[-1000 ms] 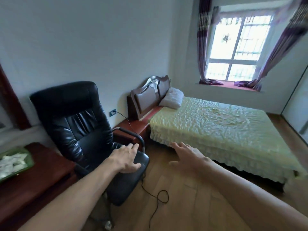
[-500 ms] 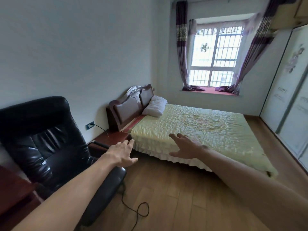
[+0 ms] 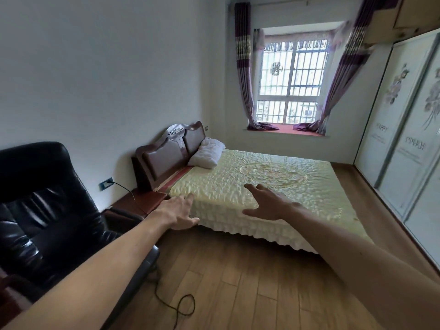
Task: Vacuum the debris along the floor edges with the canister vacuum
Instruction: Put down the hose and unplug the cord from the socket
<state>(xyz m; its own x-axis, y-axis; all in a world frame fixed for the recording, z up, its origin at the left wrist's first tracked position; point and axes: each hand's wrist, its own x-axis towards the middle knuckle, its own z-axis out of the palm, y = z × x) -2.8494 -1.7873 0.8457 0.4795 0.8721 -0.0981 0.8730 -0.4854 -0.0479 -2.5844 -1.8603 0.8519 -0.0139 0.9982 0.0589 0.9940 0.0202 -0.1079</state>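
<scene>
Both hands, left hand (image 3: 177, 211) and right hand (image 3: 266, 203), are held out empty, fingers spread wide. Writing on the white flower-printed wardrobe doors (image 3: 404, 129) can't be read; the black leather chair (image 3: 45, 210) is cut off.

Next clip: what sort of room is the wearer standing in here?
A home bedroom, most likely. A made bed with a wooden headboard and a pillow stands against the wall, curtains frame a barred window, and a black leather chair sits on the wood floor.

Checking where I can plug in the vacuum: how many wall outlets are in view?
1: a wall outlet low on the left wall, between the black chair and the headboard, already holding a plug. Furniture may hide others.
</scene>
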